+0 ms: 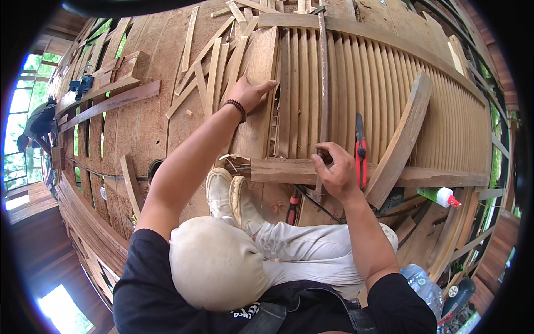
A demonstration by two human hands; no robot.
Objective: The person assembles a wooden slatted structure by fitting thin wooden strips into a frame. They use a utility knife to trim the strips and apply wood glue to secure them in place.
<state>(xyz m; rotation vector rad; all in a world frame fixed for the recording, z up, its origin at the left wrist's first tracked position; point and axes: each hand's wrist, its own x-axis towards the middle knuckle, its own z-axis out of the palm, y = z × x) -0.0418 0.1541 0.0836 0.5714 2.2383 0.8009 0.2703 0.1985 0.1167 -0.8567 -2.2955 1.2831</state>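
A framed wooden louvre panel [384,94], with many narrow slats, lies in front of me. My left hand [250,97] rests across the wide wooden board [256,131] at the panel's left end. Its thumb side reaches to the board's right edge, and the other fingers are largely hidden. A long bar clamp [324,78] spans the panel from far to near. Beside the clamp's near end, above the near rail [283,170], is my right hand [336,170]. Its thumb and finger are curled together; what they pinch, if anything, is unclear.
A red-handled tool with a dark blade [360,150] lies on the slats, beside a slanting loose board [400,139]. At right is a white glue bottle with a red tip [440,196]. A red-and-black screwdriver [292,209] lies near my shoes. Loose strips [214,72] are scattered at left.
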